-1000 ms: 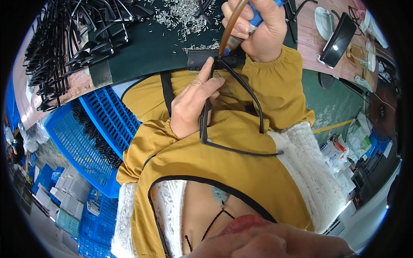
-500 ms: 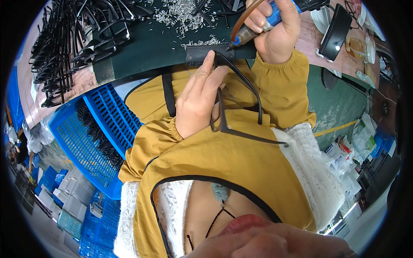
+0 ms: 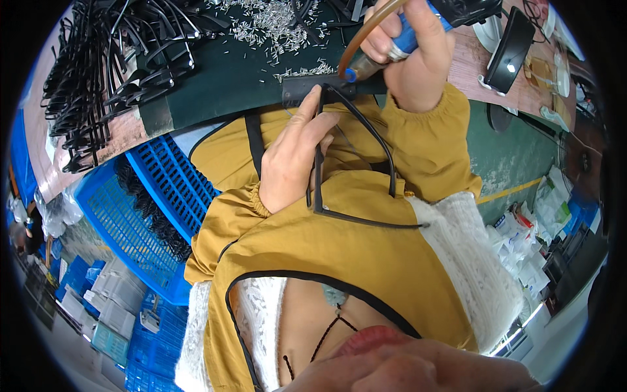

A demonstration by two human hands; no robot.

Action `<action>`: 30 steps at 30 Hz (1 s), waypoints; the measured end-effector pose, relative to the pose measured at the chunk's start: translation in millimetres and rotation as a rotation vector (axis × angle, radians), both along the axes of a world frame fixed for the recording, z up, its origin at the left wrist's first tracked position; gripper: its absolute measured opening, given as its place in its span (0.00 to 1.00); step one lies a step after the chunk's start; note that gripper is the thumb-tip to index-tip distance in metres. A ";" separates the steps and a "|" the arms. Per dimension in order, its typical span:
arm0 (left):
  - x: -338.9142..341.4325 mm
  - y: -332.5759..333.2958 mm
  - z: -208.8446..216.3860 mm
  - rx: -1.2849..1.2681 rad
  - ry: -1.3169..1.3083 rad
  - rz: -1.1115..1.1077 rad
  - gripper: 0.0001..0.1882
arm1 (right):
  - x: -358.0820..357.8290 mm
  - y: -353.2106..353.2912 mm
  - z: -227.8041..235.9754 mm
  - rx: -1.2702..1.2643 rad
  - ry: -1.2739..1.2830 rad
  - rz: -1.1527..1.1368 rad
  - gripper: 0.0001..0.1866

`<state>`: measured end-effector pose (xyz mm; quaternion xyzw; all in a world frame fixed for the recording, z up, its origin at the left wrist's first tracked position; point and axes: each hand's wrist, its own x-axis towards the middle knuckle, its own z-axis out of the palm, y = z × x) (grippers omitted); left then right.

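Observation:
My left hand (image 3: 292, 153) holds a black eyeglass frame (image 3: 319, 206) with its arms unfolded, one hinge end pressed by the fingertips against a small dark block (image 3: 296, 90) at the table edge. The frame's other side hangs over my yellow apron. In my right hand (image 3: 421, 65) is a blue electric screwdriver (image 3: 406, 38) with a brown tube along it, pointed down at the block beside my left fingertips. Its tip is hidden. Small silver screws (image 3: 320, 69) lie just behind the block.
A pile of loose screws (image 3: 274, 29) covers the far table. Many black eyeglass frames (image 3: 78, 98) are stacked at the left. A phone (image 3: 509, 52) rests at the right. Below the table's left side stands a blue basket (image 3: 117, 222) of dark parts.
The screwdriver's front end has moved slightly left and down toward the block, and my right hand has lowered. The eyeglass frame's hanging side has swung left and a little down.

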<state>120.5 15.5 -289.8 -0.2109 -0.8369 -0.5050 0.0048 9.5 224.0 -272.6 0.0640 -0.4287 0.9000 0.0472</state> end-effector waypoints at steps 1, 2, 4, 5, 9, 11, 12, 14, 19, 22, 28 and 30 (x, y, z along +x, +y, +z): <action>-1.0 -0.6 0.0 0.007 -0.006 -0.013 0.20 | 6.0 2.0 4.3 0.224 -0.013 -0.051 0.11; -3.3 -0.7 -1.1 0.033 0.008 -0.023 0.21 | 18.6 2.8 10.1 0.448 -0.026 -0.103 0.12; -7.3 -1.1 -3.3 0.098 0.025 -0.025 0.24 | 46.9 12.3 21.5 0.751 -0.273 0.061 0.15; -8.6 -1.2 -4.1 0.098 0.030 -0.043 0.24 | 57.8 12.1 20.0 0.916 -0.247 0.118 0.17; -9.5 -2.1 -3.5 0.106 -0.026 -0.042 0.17 | 77.0 31.8 17.4 0.789 -0.676 0.549 0.23; -10.1 -3.9 -2.0 0.112 -0.045 -0.058 0.14 | 79.6 36.7 16.6 0.715 -0.709 0.620 0.24; -11.3 -5.7 -1.4 0.123 -0.041 -0.072 0.15 | 81.3 36.6 17.2 0.629 -0.729 0.644 0.24; -12.7 -7.4 -1.1 0.125 -0.050 -0.084 0.14 | 87.0 33.6 20.4 0.481 -0.764 0.622 0.23; -14.0 -7.7 -3.3 0.111 -0.037 -0.092 0.25 | 99.3 20.1 17.9 0.443 -0.765 0.604 0.21; -14.0 -7.5 -0.7 0.170 -0.077 -0.077 0.25 | 91.9 20.9 5.3 0.761 -0.679 0.557 0.16; -14.1 -4.8 3.1 0.099 -0.056 -0.048 0.22 | 85.7 20.5 -8.0 1.320 0.145 0.346 0.10; -14.9 -3.1 2.1 0.108 -0.030 -0.076 0.22 | 85.1 15.4 -6.4 1.248 0.103 0.270 0.09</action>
